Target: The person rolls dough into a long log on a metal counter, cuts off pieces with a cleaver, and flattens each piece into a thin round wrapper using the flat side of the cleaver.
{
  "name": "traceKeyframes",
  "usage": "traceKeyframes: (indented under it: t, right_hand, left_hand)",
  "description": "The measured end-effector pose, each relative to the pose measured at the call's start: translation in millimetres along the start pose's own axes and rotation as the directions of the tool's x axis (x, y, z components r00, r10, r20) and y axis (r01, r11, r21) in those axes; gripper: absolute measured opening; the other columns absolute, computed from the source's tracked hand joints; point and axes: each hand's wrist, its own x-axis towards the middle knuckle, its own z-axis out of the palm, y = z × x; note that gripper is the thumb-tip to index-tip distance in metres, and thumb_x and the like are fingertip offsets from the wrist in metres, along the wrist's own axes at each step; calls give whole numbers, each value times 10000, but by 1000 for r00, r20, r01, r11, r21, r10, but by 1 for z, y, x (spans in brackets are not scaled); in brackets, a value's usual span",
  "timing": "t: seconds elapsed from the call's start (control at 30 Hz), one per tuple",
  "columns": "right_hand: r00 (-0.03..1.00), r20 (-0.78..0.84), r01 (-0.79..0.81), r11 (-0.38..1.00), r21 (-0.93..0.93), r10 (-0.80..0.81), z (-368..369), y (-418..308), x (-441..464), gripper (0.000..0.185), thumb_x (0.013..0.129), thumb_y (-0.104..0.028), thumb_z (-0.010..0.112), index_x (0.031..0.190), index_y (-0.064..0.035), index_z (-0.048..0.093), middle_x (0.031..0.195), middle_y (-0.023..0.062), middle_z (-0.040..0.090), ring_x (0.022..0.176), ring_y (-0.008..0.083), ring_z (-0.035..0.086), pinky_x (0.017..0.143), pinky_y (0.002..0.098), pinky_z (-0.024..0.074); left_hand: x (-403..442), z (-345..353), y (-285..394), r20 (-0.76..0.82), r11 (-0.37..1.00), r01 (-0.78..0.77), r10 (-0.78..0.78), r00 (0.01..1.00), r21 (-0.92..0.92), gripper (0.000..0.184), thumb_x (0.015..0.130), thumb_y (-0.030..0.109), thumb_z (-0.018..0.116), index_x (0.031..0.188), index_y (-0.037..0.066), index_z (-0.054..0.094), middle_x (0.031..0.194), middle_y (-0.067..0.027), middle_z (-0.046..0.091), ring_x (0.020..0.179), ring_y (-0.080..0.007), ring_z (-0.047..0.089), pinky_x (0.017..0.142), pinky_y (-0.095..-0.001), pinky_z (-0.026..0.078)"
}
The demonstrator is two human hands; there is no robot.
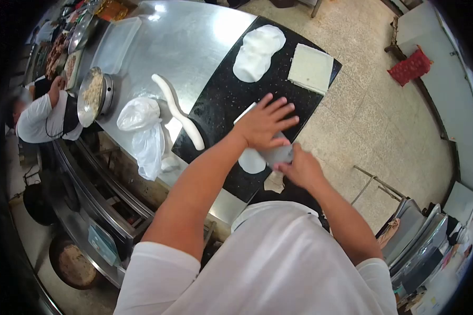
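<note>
My left hand (265, 123) lies over the black slab with its fingers spread, palm down on a broad flat blade that looks like a cleaver (279, 154). My right hand (302, 169) is closed around the near end of this cleaver, where the handle is hidden and motion blurs the blade. A pale edge (245, 113) shows beyond my left wrist. Just left of the blade, a thin round dough wrapper (252, 161) lies on the slab. Overlapping white wrappers (257, 52) lie farther up, left of a square white stack (311, 68).
A long dough rope (177, 113) crosses from the steel table (186, 31) onto the black slab (215, 105). Left of it are a plastic bag (139, 115) and a bowl of crumbly pale food (93, 97). Another person (47, 115) stands at the far left.
</note>
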Motion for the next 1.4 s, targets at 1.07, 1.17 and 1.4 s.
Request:
traceKeyframes:
  t: [1.07,1.17,1.4]
  right_hand:
    - [991,-22,134,988,79,-132,-16,37,7,735,798,-422,861,1262,54,547,995,289,733,942,460,726,817,513,577]
    - [981,23,182,953,243,-194,43,51,-18,720,794,-414,864,1251,49,556,991,290,735,972,458,726,851,524,570]
    - [999,-39,-16,999,-46,15,-14,24,1,655,765,-419,880,1189,-40,555,960,222,754,960,432,732,819,521,574]
  left_hand:
    - [25,1,19,-90,982,170,-162,983,79,725,920,653,601,1496,214,557,1622,-122,422,1539,-369,310,1242,-657,150]
    - [-29,4,50,24,990,133,-134,991,36,759,908,661,606,1525,227,526,1648,-114,391,1555,-366,288,1252,-652,123]
    - [10,15,24,-59,999,27,-24,998,46,726,893,674,618,1457,217,594,1567,-100,494,1510,-353,365,1240,-650,165]
